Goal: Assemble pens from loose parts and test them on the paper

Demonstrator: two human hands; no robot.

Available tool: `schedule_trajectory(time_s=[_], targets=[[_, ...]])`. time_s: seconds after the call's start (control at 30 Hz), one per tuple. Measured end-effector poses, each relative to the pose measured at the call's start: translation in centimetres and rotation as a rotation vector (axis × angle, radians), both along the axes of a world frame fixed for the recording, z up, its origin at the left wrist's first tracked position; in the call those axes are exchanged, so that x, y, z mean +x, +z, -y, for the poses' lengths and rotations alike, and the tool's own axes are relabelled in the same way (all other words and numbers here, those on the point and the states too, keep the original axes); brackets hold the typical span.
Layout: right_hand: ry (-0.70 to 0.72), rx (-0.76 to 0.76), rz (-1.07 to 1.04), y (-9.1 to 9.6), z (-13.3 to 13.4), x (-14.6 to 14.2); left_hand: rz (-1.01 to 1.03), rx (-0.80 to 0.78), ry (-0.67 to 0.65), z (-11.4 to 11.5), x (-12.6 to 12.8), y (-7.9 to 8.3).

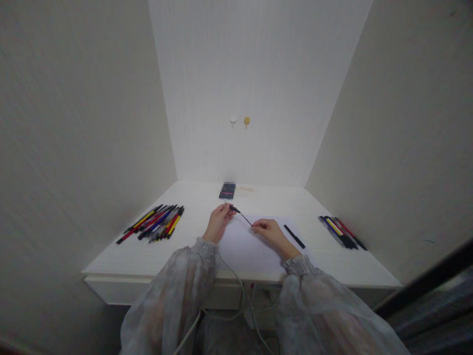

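Over a sheet of white paper (247, 254), my left hand (220, 220) pinches a short black pen part (235, 209). A thin dark pen refill (245, 218) runs from that part down to my right hand (266, 230), whose thumb and fingertips are closed on its other end. To the right of my right hand, a black pen barrel or cap (294, 236) lies slanted across the paper's edge.
Many mixed pens (157, 224) are heaped at the desk's left. A smaller row of pens (342, 232) lies at the right. Behind my hands is a phone (227, 191). Two hooks (247, 121) hang on the back wall; pale cables (251, 305) dangle below the desk's front edge.
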State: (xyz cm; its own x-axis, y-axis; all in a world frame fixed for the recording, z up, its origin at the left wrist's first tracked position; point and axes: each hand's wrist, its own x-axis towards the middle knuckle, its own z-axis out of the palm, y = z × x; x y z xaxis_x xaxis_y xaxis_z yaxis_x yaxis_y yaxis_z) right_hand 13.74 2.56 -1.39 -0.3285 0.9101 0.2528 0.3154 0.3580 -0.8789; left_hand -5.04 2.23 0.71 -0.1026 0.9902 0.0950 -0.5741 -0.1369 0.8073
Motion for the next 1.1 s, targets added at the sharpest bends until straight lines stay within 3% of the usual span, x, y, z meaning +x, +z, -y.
schedule_trajectory(time_s=[0.3,0.57,0.9,1.1], targets=[[-0.067,0.053,0.002,1.1,0.6,0.0,-0.089,0.023,0.063,-0.4,0.0,-0.5],[-0.125,0.112,-0.018,0.9,0.4,0.2,-0.161,0.029,0.108,-0.4,-0.1,-0.6],[-0.129,0.164,-0.015,1.3,0.6,0.3,-0.138,-0.043,0.109,-0.7,-0.1,-0.9],[-0.134,0.179,-0.008,1.5,0.8,0.2,-0.157,-0.052,0.046,-0.2,0.2,-0.7]])
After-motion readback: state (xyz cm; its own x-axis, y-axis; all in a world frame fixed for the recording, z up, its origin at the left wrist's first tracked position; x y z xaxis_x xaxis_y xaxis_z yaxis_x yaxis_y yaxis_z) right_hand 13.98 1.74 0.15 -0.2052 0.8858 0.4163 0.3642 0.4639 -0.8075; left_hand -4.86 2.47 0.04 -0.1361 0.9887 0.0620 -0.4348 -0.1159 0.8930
